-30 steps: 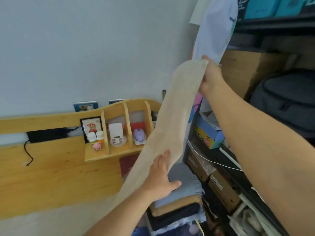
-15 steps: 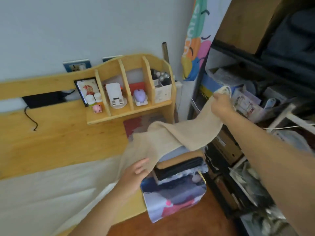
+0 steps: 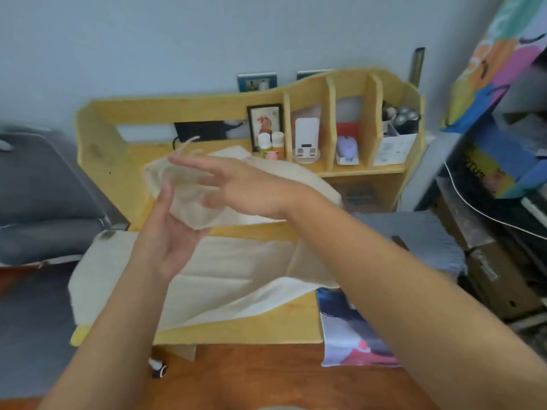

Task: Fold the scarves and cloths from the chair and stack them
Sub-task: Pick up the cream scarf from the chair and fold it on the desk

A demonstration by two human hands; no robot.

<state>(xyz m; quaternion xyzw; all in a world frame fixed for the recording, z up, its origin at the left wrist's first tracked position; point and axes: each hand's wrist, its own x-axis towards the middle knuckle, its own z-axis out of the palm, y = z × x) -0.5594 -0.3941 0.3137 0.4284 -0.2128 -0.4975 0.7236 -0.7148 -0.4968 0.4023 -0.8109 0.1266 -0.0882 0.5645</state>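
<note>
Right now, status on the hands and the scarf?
Left hand and right hand both open, fingers straight, bringing beige scarf ends together over wooden desk. Gray folded cloth alongside. View blurred.

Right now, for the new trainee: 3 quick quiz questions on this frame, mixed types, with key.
1. True or false: the beige scarf lies partly on the wooden desk.
2. Multiple choice: the folded grey cloth lies where, relative to the beige scarf? A) on its left B) on its right C) under the desk.
3. Fill in: the small pink figure stands in the desk's ____ shelf compartment.

Key:
1. True. One end is lifted between the left hand and the right hand; the rest is spread on the desk.
2. B.
3. Leftmost, in front of the framed picture.
</note>
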